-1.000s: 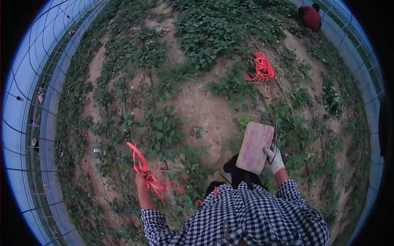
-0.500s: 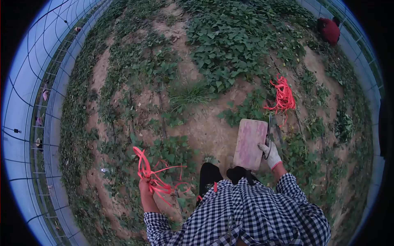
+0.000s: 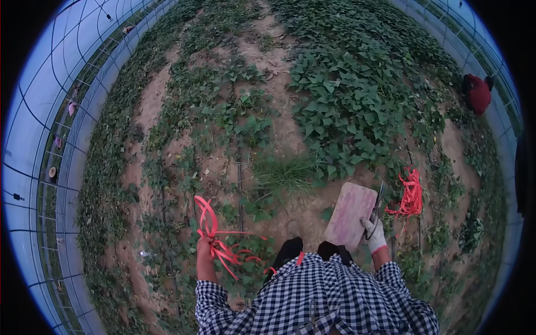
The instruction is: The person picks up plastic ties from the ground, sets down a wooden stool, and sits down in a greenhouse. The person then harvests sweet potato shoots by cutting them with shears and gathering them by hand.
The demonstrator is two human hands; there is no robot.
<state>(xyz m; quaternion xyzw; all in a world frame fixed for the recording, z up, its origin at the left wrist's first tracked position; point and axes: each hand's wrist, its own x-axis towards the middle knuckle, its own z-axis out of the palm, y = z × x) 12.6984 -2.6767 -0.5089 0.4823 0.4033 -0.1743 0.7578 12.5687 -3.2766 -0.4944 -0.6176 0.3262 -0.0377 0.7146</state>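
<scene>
My bare left hand (image 3: 205,247) is closed around a bunch of red plastic strips (image 3: 207,216), which loop upward and trail to the right. My right hand (image 3: 374,234), in a whitish glove, grips the edge of a wooden board (image 3: 352,215) stained pink. Along the board's right side shows a dark, looped tool that looks like scissors (image 3: 381,196), held in the same hand. A bigger heap of red strips (image 3: 411,194) lies on the plants just beyond the right hand.
Leafy vines (image 3: 346,106) cover the ground in rows, with bare soil (image 3: 279,84) between. A grass tuft (image 3: 287,170) grows ahead of my feet. A person in dark red (image 3: 478,95) is low at the far right. A greenhouse frame (image 3: 61,167) curves along the left.
My view has shifted forward, so the plants, the heap of strips and the other person appear lower. The board has tilted clockwise. Both hands keep their hold.
</scene>
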